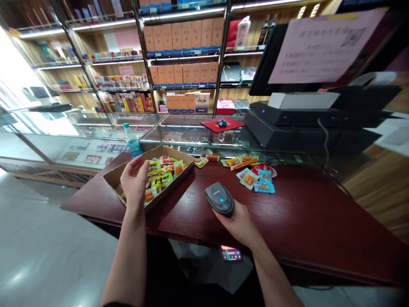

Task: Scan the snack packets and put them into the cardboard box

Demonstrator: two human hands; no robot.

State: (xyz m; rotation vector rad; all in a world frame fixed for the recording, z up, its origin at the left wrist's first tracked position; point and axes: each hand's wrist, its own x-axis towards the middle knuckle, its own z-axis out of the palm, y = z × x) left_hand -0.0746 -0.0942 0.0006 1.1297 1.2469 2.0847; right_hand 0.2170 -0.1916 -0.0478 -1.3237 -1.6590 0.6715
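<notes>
My right hand (243, 225) is wrapped round a dark grey barcode scanner (220, 198) with a lit blue light, held over the front of the table. My left hand (134, 181) is raised over the near left side of an open cardboard box (172, 152). Its fingers are bent and apart from the thumb, and I see nothing between them. Inside the box lie several small snack packets (162, 180), yellow-green and clear, some with orange sausage-like pieces. More packets lie on the table: blue ones (264, 186), a pale one (248, 179) and long yellow-orange ones (244, 162).
A blue-labelled bottle (132, 141) stands behind the box. The dark red table (306, 221) meets a glass counter with a mouse (222, 123) on a red mat. A monitor (268, 59) and black machines (271, 128) stand at right. A lit phone (231, 253) is below the table edge.
</notes>
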